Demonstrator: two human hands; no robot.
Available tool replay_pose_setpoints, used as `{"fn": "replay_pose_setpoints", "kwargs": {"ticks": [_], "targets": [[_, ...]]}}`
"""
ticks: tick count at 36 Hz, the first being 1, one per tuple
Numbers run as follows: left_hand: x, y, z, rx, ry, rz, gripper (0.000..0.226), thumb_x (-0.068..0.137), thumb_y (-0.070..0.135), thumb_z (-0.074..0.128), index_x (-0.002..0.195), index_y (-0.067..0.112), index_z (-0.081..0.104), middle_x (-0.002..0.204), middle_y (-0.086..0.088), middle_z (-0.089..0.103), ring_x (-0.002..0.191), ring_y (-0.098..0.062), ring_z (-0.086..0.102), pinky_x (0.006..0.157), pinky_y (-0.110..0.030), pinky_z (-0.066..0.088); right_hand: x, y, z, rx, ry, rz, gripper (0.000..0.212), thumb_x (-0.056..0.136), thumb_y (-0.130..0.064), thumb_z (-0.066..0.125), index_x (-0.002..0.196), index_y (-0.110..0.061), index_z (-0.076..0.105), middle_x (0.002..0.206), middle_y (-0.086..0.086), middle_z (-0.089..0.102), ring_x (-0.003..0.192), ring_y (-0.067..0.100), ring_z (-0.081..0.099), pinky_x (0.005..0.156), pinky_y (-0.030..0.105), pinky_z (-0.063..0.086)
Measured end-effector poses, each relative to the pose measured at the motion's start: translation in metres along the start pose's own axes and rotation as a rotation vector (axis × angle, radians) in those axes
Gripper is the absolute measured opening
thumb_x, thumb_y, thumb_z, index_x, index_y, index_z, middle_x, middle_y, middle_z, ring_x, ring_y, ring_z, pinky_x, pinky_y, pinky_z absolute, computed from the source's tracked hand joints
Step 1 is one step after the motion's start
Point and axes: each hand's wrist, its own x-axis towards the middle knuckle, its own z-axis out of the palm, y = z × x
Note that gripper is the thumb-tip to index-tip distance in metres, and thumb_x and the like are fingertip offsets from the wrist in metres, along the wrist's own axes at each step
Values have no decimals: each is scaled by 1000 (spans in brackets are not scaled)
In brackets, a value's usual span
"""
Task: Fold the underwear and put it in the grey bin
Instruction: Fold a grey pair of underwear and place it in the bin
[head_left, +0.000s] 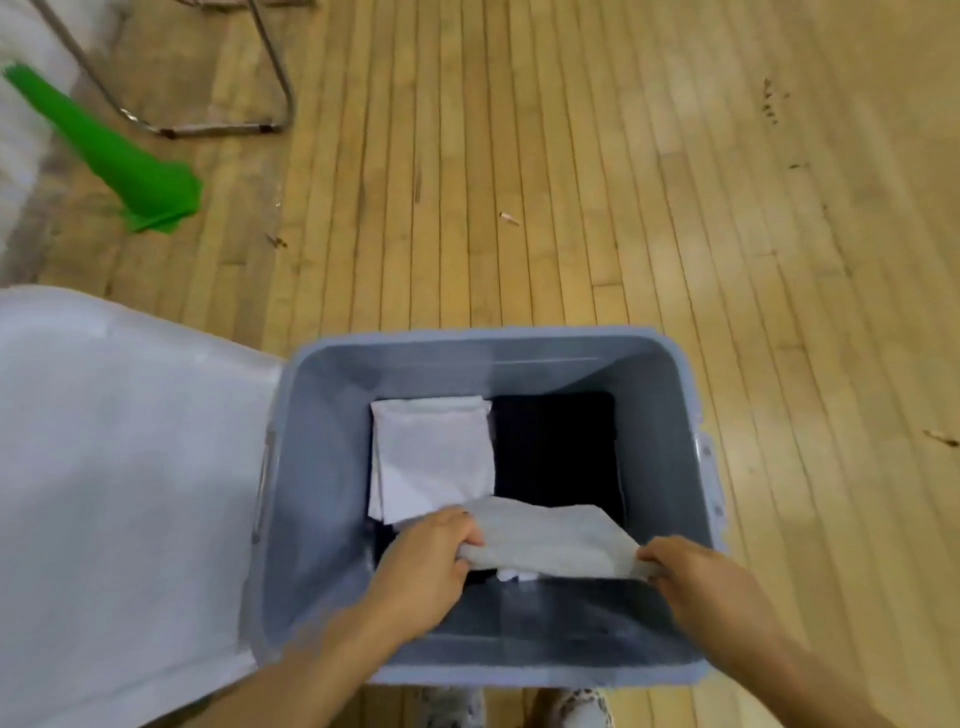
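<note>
Both hands, left hand (434, 558) and right hand (691, 574), pinch soft folded white underwear (550, 543), hiding the grey bin (322, 467) floor beneath; fingertips tucked under cloth.

Folded pale underwear (550, 540) inside grey bin (332, 467)

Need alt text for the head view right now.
Both hands, left hand and right hand, hold a folded white garment inside the grey bin, above a folded white piece and dark clothing.

I saw a pale wooden plank floor (571, 182), a metal chair frame (218, 127) and a green cloth (130, 171) at left.
</note>
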Motion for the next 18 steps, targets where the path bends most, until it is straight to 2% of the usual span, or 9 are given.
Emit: {"fn": "replay_pose_setpoints", "kwargs": {"ticks": [3,5,7,8,11,13,15,16,18], "targets": [[1,-12,33,-24,-143,-42,16,91,9,49,99,20,57,102,6,53,93,-13,53,81,-28,44,5,5,31,-1,-62,9,15,96,-22,48,106,-33,47,103,-9,47,105,15,56,63,27,33],[12,-21,45,-48,-170,-79,18,90,8,48,91,26,53,98,9,53,89,-11,53,80,-28,46,17,3,43,-7,-96,62,15,93,-18,48,100,-31,43,98,-8,44,94,16,54,56,25,33],[28,-30,53,-71,-159,-116,20,87,8,48,87,28,51,95,8,56,87,-12,55,79,-32,48,31,-3,47,-17,-86,144,18,92,-10,44,101,-25,45,103,-4,53,87,19,52,51,25,30],[40,-35,60,-68,-147,-126,20,86,9,49,87,28,52,96,7,58,88,-14,56,79,-34,49,43,-4,51,-23,-66,171,17,92,-8,43,101,-23,45,107,-2,56,90,21,55,52,26,31],[89,-52,80,-57,-141,-199,21,88,8,47,97,23,57,104,1,60,96,-20,57,84,-35,48,87,-11,63,-59,-43,233,11,94,-7,42,98,-17,44,115,4,57,103,23,59,64,29,36],[126,-59,96,24,-63,-193,27,88,4,44,109,17,56,113,-3,54,105,-24,53,89,-34,44,127,-9,75,-91,17,269,20,95,-6,40,112,-15,46,123,6,53,111,23,57,74,31,43],[163,-65,107,137,124,-142,37,81,-4,47,115,11,54,121,-9,49,109,-29,50,92,-36,43,167,-4,81,-108,92,327,40,94,-3,41,133,-10,37,133,12,44,120,27,49,90,33,44],[180,-67,111,163,244,-72,42,74,-7,51,114,7,55,120,-14,50,107,-34,51,91,-38,45,185,-2,87,-109,176,311,48,90,0,46,136,-6,34,136,17,40,121,32,47,94,37,43],[196,-71,126,144,387,140,45,64,-2,55,108,7,53,117,-18,53,103,-36,54,86,-41,48,210,1,109,-84,365,142,62,65,6,68,124,2,49,127,29,48,107,43,55,84,44,52]]}}
